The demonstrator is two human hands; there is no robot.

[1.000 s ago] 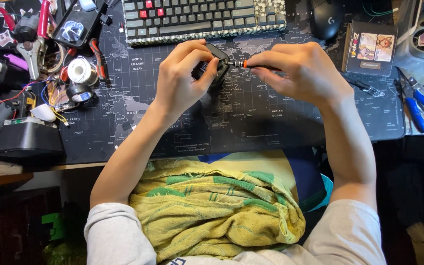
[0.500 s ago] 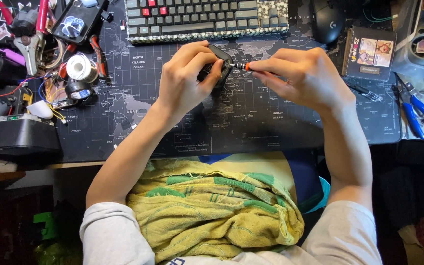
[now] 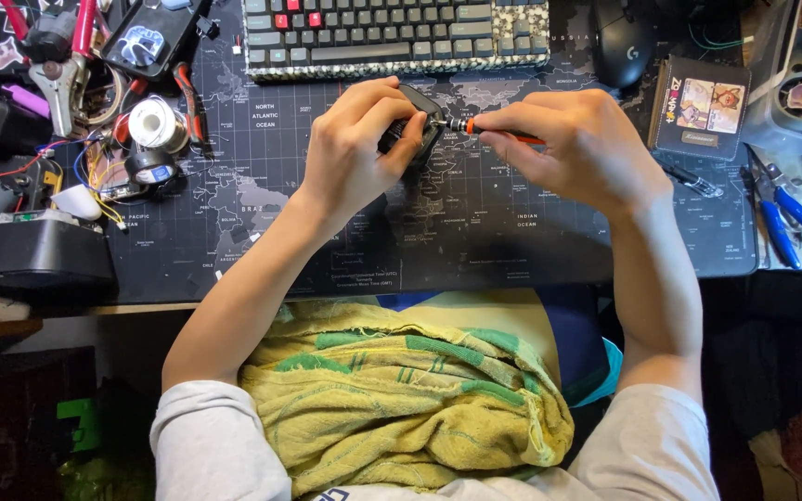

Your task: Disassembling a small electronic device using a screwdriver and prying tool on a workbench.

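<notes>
Your left hand point(image 3: 359, 153) grips the small black device point(image 3: 417, 130); your right hand point(image 3: 582, 148) pinches the orange screwdriver point(image 3: 498, 131), its tip in a screw — device not yet opened.

Short white sleeves; bare forearms; yellow-green cloth point(image 3: 401, 399) on lap

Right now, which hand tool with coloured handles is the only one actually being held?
The orange-handled screwdriver, pinched in the right hand against the small black object. The blue pliers and red pliers lie untouched at the desk edges.

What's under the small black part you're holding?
The dark map-printed desk mat lies below the small black part. The left hand covers the part's underside; the right hand holds an orange screwdriver.
</notes>
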